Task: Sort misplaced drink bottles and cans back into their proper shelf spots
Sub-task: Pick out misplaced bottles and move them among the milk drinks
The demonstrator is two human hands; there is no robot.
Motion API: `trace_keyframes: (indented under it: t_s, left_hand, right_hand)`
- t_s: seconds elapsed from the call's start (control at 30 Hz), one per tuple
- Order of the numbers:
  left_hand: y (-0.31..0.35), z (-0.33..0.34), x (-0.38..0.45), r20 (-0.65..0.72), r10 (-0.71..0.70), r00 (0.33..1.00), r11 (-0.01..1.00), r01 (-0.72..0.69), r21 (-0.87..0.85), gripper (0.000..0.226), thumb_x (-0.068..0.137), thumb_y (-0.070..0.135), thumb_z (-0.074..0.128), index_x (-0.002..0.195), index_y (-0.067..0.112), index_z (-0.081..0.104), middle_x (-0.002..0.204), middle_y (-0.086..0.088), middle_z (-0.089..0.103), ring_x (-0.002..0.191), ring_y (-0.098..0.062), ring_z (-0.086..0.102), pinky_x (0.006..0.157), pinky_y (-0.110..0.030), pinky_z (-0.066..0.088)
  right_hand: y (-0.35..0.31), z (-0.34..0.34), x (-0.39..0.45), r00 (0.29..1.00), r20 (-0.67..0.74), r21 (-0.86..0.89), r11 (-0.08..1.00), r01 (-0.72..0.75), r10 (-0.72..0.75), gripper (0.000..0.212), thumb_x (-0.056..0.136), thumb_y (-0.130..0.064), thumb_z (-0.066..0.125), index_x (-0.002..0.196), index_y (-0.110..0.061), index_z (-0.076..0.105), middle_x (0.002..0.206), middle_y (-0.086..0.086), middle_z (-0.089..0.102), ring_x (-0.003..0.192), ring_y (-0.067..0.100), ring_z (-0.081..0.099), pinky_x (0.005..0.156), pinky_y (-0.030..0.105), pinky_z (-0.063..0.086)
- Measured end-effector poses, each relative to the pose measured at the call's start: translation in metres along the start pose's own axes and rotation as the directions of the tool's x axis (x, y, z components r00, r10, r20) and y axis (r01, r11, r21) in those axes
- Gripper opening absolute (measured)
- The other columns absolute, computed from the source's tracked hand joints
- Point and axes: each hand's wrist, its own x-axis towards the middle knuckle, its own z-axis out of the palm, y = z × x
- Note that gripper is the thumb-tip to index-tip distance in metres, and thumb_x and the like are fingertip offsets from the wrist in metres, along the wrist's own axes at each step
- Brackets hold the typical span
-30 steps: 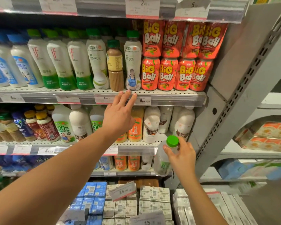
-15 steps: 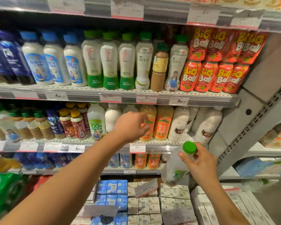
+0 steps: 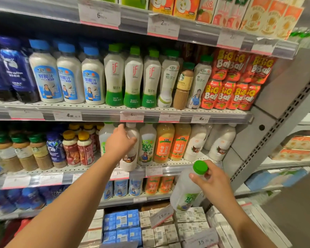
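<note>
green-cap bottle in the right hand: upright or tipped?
Tipped. The green-cap bottle leans, cap up and to the right, base down and to the left, gripped near the neck by the right hand in front of the shelves.

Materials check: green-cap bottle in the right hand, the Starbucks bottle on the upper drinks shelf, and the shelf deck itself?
Green-cap bottle: likely translucent plastic, cloudy see-through wall, matte plastic cap, printed label.
Starbucks bottle: glass or clear plastic, cannot tell; the contents show below the label.
Shelf deck: looks like painted metal, pale and perforated with rows of small holes.
</note>
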Motion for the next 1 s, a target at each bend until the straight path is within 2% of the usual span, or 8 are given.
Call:
trace_keyframes:
  t_s: [0.1,0.23,0.37,0.5,0.6,0.7,0.8,1.0]
  left_hand:
    - [0.003,0.007,0.013,0.025,-0.057,0.998,0.997,0.058,-0.045,0.055,0.085,0.049,0.07,0.119,0.011,0.05,0.119,-0.013,0.06,0.104,-0.034,0.06,0.085,-0.044,0.053]
    - [-0.001,0.015,0.026,0.007,-0.096,0.995,0.995,0.096,-0.012,0.067,0.08,0.064,0.07,0.115,0.011,0.053,0.113,-0.012,0.062,0.093,-0.031,0.062,0.079,-0.042,0.057]
    - [0.002,0.017,0.023,0.006,-0.092,0.996,0.988,0.09,0.121,0.075,0.076,0.072,0.07,0.12,0.013,0.055,0.121,-0.014,0.056,0.092,-0.031,0.064,0.07,-0.037,0.052]
    - [0.003,0.017,0.017,0.008,-0.078,0.997,0.986,0.076,0.146,0.082,0.068,0.073,0.076,0.123,0.015,0.053,0.129,-0.012,0.053,0.1,-0.032,0.064,0.073,-0.039,0.054]
    - [-0.001,0.022,0.005,0.001,-0.026,1.0,0.995,0.026,0.1,0.081,0.061,0.072,0.079,0.116,0.021,0.048,0.117,-0.007,0.06,0.104,-0.031,0.06,0.078,-0.044,0.057]
    - [-0.005,0.029,-0.013,-0.053,0.0,0.999,1.0,-0.001,-0.004,0.061,0.065,0.065,0.072,0.101,0.027,0.04,0.095,-0.001,0.067,0.09,-0.029,0.064,0.07,-0.043,0.058]
    - [-0.003,0.03,-0.03,-0.065,0.022,0.998,0.996,-0.027,-0.081,0.05,0.071,0.06,0.067,0.103,0.031,0.042,0.094,0.002,0.067,0.086,-0.027,0.066,0.069,-0.042,0.057]
    - [-0.026,0.023,-0.068,-0.097,-0.017,0.995,0.973,-0.005,-0.231,0.052,0.073,0.048,0.081,0.114,0.033,0.053,0.096,0.009,0.069,0.09,-0.018,0.065,0.071,-0.035,0.055]
  right_hand:
    - [-0.011,-0.005,-0.007,0.999,0.034,0.013,1.0,0.027,-0.028,0.028,0.081,-0.045,0.082,0.1,-0.036,0.064,0.094,-0.01,0.07,0.091,0.013,0.065,0.083,0.041,0.055]
    - [-0.021,-0.013,-0.012,0.994,0.078,0.0,0.997,0.077,-0.077,0.028,0.082,-0.05,0.077,0.101,-0.035,0.064,0.097,-0.005,0.066,0.092,0.012,0.064,0.083,0.037,0.053]
    - [-0.028,-0.014,-0.009,0.994,0.06,-0.017,0.996,0.093,-0.091,0.026,0.083,-0.047,0.079,0.101,-0.036,0.064,0.099,-0.012,0.066,0.094,0.004,0.062,0.081,0.031,0.049]
    - [-0.034,-0.011,-0.002,0.988,0.11,-0.008,0.994,0.11,-0.108,0.022,0.086,-0.037,0.081,0.099,-0.032,0.064,0.093,-0.015,0.072,0.094,0.002,0.066,0.078,0.029,0.049]
    - [-0.032,-0.007,0.004,0.986,0.123,-0.002,0.994,0.113,-0.112,0.023,0.085,-0.035,0.082,0.099,-0.03,0.064,0.09,-0.013,0.071,0.088,0.005,0.066,0.078,0.034,0.052]
    - [-0.03,0.0,0.014,0.988,0.112,0.019,0.994,0.107,-0.108,0.023,0.084,-0.035,0.083,0.099,-0.032,0.065,0.09,-0.015,0.071,0.086,0.009,0.066,0.078,0.039,0.054]
    - [-0.03,0.008,0.021,0.987,0.109,0.052,0.992,0.112,-0.118,0.023,0.084,-0.032,0.084,0.097,-0.035,0.065,0.093,-0.018,0.071,0.089,0.008,0.067,0.083,0.039,0.056]
    - [-0.037,0.025,0.035,0.981,0.124,0.156,0.98,0.126,-0.147,0.023,0.086,-0.03,0.083,0.098,-0.034,0.065,0.095,-0.014,0.073,0.092,0.007,0.068,0.08,0.036,0.055]
